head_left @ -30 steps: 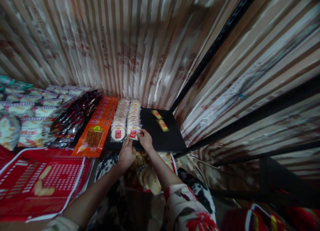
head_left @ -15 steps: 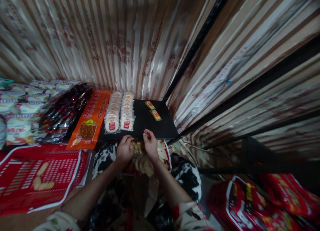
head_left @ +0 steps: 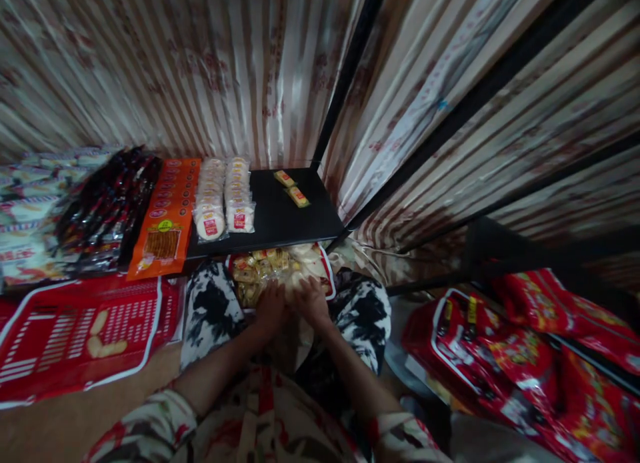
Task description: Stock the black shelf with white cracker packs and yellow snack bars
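The wrapped white packets [head_left: 299, 275] lie in the basket [head_left: 329, 273] between the knees, yellow packets [head_left: 247, 269] to their left. The left hand [head_left: 271, 307] and right hand [head_left: 313, 301] reach in at the near side; whether the fingers hold anything, I cannot tell. The white packets look light, slick in their film and probably brittle, so a flat, gentle grip across each suits better than pinching. The basket's far side sits close under the shelf's [head_left: 280, 224] near edge; room for lifting is nearer. Dark surface shows between the white rows [head_left: 240, 218] and two yellow pieces [head_left: 298, 196].
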